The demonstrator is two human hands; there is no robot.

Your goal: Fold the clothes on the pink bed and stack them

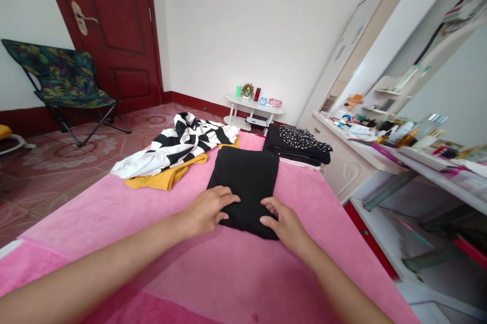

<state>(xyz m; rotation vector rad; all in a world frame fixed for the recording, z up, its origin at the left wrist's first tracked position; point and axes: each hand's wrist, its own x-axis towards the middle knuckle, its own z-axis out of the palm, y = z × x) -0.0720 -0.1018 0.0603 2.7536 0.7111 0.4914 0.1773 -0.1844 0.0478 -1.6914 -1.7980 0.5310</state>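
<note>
A folded black garment (245, 177) lies flat on the pink bed cover (114, 212). My left hand (207, 210) rests on its near left corner, fingers curled over the edge. At the near right corner my right hand (283, 220) pinches the fabric between thumb and fingers. Beyond it to the left lies a black-and-white striped garment (182, 144) on top of a yellow garment (167, 177). A folded pile with a black dotted garment (299, 144) on top sits at the far right of the bed.
A dressing table (361, 154) crowded with bottles stands along the bed's right side under a mirror. A small white side table (253, 108) stands by the far wall. A folding chair (64, 85) and a red door (110, 25) are at the left.
</note>
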